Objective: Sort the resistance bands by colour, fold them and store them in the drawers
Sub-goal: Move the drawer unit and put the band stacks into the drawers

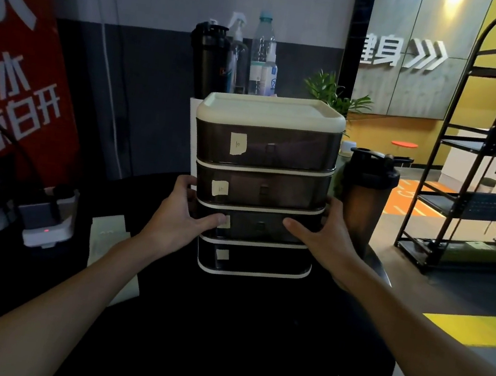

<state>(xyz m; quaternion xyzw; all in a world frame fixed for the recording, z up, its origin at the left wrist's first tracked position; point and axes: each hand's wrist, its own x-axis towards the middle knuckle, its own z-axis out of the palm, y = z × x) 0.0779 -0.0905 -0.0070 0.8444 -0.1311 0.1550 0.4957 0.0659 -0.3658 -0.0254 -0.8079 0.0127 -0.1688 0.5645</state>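
Note:
A small drawer unit (270, 113) with a cream top and several dark translucent drawers stands on the black round table (220, 342) in front of me. Each drawer front carries a small paper label. All drawers are closed. My left hand (181, 215) clasps the unit's left side at the third drawer, thumb on the front. On the other side, my right hand (320, 237) grips at the same height, thumb across the drawer front. No resistance bands are in sight.
A dark shaker bottle (365, 194) stands just right of the unit, close to my right hand. Behind it are a black bottle (210, 59), a spray bottle and a water bottle (262, 51). A white power strip (46, 221) and a paper sheet (109, 251) lie at left. A black metal rack (477, 186) stands at right.

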